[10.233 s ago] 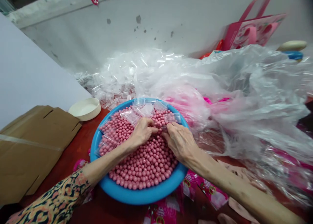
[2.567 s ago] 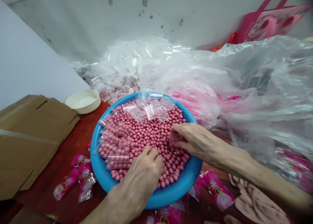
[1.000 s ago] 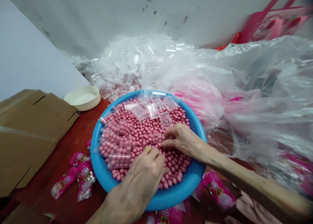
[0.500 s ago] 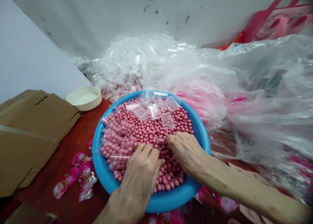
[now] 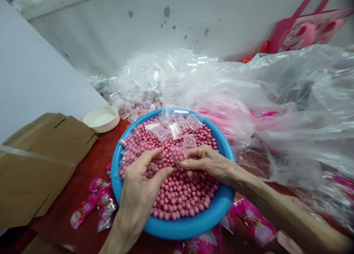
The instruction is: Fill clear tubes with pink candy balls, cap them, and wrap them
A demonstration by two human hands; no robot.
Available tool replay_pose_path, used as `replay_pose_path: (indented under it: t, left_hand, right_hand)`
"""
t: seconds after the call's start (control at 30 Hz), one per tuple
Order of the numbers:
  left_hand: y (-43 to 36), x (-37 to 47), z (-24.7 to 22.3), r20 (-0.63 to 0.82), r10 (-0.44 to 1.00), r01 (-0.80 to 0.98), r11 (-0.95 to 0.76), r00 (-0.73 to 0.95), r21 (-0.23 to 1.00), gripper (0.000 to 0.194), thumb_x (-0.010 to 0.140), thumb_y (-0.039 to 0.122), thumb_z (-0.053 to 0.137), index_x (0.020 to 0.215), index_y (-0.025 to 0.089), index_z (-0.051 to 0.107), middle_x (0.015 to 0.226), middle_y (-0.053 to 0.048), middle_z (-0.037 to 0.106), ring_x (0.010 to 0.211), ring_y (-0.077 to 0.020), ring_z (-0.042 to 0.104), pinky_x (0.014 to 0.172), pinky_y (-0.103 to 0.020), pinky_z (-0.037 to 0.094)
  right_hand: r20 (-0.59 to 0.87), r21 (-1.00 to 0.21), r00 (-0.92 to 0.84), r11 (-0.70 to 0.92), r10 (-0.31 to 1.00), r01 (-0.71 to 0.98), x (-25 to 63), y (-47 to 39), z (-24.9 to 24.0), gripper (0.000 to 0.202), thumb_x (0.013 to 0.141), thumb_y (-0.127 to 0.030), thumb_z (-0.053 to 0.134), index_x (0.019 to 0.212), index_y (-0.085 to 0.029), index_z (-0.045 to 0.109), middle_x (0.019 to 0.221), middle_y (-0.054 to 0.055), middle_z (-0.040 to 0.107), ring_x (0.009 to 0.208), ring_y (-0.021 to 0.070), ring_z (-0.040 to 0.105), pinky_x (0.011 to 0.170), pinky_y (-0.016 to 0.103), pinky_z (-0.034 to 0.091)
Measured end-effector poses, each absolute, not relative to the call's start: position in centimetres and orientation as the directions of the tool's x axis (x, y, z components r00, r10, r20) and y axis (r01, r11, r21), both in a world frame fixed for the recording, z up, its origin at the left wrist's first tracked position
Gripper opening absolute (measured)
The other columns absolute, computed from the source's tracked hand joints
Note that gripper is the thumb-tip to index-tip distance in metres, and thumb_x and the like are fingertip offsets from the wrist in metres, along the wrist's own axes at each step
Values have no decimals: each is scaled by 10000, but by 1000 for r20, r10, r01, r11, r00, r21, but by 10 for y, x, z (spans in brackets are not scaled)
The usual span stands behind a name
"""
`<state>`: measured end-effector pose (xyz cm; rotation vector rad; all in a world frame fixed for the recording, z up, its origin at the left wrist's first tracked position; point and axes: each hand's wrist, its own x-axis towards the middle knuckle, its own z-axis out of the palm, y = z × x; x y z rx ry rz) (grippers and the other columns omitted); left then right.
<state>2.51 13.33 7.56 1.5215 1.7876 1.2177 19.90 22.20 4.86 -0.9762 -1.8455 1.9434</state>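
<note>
A blue basin (image 5: 190,230) full of small pink balls (image 5: 177,198) stands in front of me. Over it, my right hand (image 5: 210,161) pinches a small clear plastic bag (image 5: 178,154) with pink balls inside. Just left of that bag, my left hand (image 5: 141,184) is held with thumb and fingers apart, nothing visible between them. Filled clear bags lie along the basin's left side, partly behind my left hand. Flat, unfilled-looking clear bags (image 5: 174,130) rest on the balls at the far side.
Behind the basin is a heap of clear bags (image 5: 149,73); large plastic sheeting (image 5: 293,99) spreads to the right. A white round dish (image 5: 102,126) and a cardboard box (image 5: 41,169) sit left. Pink printed packets (image 5: 84,211) lie on the red table (image 5: 91,158).
Both hands have risen from among the balls. My right hand has brought up a filled clear bag, and my left hand has turned with its fingers spread. The camera view has shifted slightly.
</note>
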Motion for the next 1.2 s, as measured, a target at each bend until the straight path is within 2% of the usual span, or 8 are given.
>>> replay_pose_path:
  t: [0.07, 0.17, 0.4, 0.57, 0.73, 0.9, 1.1, 1.2]
  left_hand:
    - [137, 32, 77, 96, 976, 436, -1, -196, 900, 321, 730, 240, 698, 1044, 198, 645, 901, -13, 706, 725, -171, 658, 671, -301, 556]
    - [141, 40, 79, 120, 983, 474, -40, -141, 880, 298, 759, 177, 632, 1055, 209, 645, 991, -19, 697, 794, -172, 655, 712, -303, 544]
    - [146, 40, 86, 22, 993, 404, 28, -118, 914, 292, 729, 175, 644, 1020, 194, 663, 965, -24, 706, 854, -182, 643, 771, -321, 528]
    - [149, 36, 91, -38, 992, 337, 76, -118, 939, 295, 713, 192, 664, 1007, 191, 660, 951, -10, 706, 841, -157, 644, 755, -282, 525]
    - [157, 23, 96, 31, 983, 398, 45, -183, 916, 228, 685, 207, 672, 904, 158, 633, 824, -4, 685, 727, -147, 639, 680, -272, 523]
    - [174, 13, 92, 212, 969, 750, -47, -127, 660, 96, 769, 244, 582, 823, 168, 603, 776, -13, 664, 708, -166, 628, 682, -298, 494]
    - [178, -6, 87, 228, 972, 900, -55, -50, 433, 129, 789, 309, 539, 783, 194, 597, 674, -10, 603, 656, -200, 553, 650, -332, 419]
    - [171, -14, 86, 267, 963, 961, -115, 45, 252, 189, 814, 303, 494, 931, 183, 584, 758, -43, 628, 736, -225, 570, 701, -343, 424]
  right_hand:
    - [-271, -962, -751, -202, 602, 185, 198, 217, 50, 357, 721, -485, 651, 652, -144, 574, 569, -28, 572, 477, 54, 427, 467, 193, 280]
    - [-259, -958, -770, -258, 583, 127, 199, 211, 48, 364, 703, -485, 684, 653, -141, 574, 580, -32, 572, 500, 55, 454, 490, 190, 290]
    - [-243, -960, -780, -255, 576, 111, 205, 206, 46, 382, 740, -517, 632, 700, -140, 586, 621, -15, 600, 508, 66, 463, 524, 204, 345]
    - [-199, -979, -749, -93, 632, 182, 208, 205, 53, 373, 803, -492, 552, 689, -140, 600, 617, 7, 621, 509, 83, 472, 509, 208, 356]
    - [35, -891, -413, 215, 910, 399, 221, 221, 58, 352, 899, -403, 405, 666, -166, 522, 636, 6, 532, 606, 130, 464, 583, 257, 323]
    - [174, -641, -330, 361, 928, 677, 214, 237, 50, 241, 860, -304, 512, 659, -173, 489, 683, 48, 538, 682, 189, 491, 647, 303, 299]
    - [190, -435, -498, 527, 846, 730, 204, 234, 40, 88, 843, -231, 563, 812, -152, 538, 848, 66, 611, 798, 186, 545, 708, 279, 354]
    - [171, -348, -571, 591, 803, 728, 214, 232, 51, 82, 853, -214, 537, 785, -168, 547, 823, 46, 615, 752, 171, 556, 673, 277, 363]
